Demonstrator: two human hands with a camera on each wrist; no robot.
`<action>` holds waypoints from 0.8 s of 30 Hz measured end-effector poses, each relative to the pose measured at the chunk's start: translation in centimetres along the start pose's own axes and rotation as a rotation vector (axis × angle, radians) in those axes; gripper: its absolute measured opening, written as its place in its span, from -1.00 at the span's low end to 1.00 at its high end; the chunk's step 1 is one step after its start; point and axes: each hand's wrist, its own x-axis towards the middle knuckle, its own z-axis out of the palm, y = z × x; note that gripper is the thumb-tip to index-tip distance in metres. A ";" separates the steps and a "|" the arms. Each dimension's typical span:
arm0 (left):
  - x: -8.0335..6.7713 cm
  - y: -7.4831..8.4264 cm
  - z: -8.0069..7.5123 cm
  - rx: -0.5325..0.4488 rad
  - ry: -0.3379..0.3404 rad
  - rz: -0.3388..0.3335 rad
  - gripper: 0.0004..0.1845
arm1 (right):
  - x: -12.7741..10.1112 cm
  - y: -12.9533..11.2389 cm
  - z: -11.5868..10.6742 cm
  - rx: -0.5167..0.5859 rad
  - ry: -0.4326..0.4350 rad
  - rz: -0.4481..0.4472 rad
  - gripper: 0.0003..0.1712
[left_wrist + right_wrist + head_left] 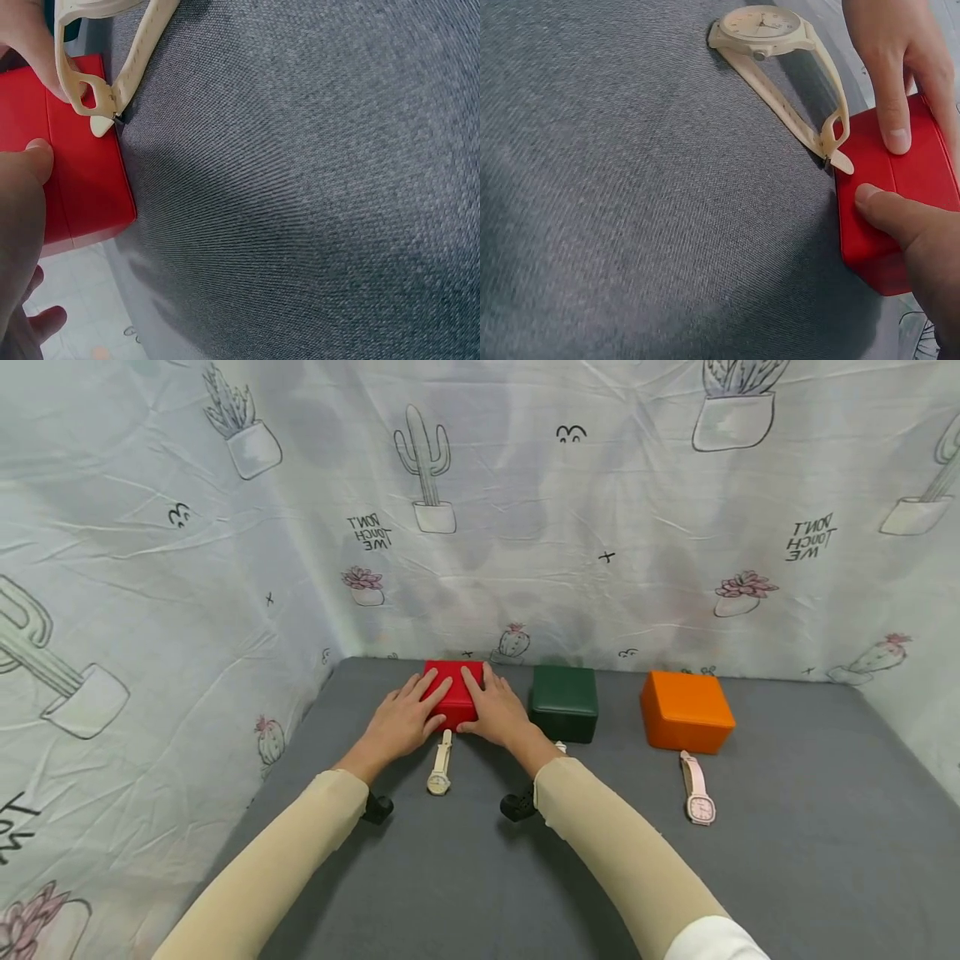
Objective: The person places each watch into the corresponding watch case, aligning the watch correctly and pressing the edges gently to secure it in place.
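A closed red box (453,692) stands at the back of the grey table, with both hands on it. My left hand (397,725) holds its left side, fingers over the top and thumb against the front face. On the right side my right hand (501,714) grips it likewise, its thumb (885,210) low on the front near the lid seam. A cream watch (439,780) lies in front of the box between my forearms. In the right wrist view its buckled strap (841,127) overlaps the box's lower front edge.
Right of the red box stand a green box (564,697) and an orange box (687,714). A pink watch (700,806) lies before the orange one. Another pale watch (561,747) before the green box is mostly hidden by my right arm. Printed cloth (510,552) hangs behind.
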 end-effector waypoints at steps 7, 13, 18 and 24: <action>-0.1 0.0 0.0 -0.009 -0.003 -0.002 -0.25 | 0.3 0.7 0.9 0.193 0.011 0.011 0.23; 0.1 0.0 -0.1 -0.017 -0.023 -0.008 -0.22 | 0.7 1.6 1.9 0.393 0.039 -0.008 0.33; 0.1 0.0 -0.1 -0.030 -0.025 -0.009 -0.23 | 0.9 2.1 2.4 0.488 0.048 -0.018 0.44; 0.2 -0.1 -0.1 -0.042 -0.035 -0.021 -0.22 | 1.1 2.5 2.8 0.588 0.048 -0.007 0.50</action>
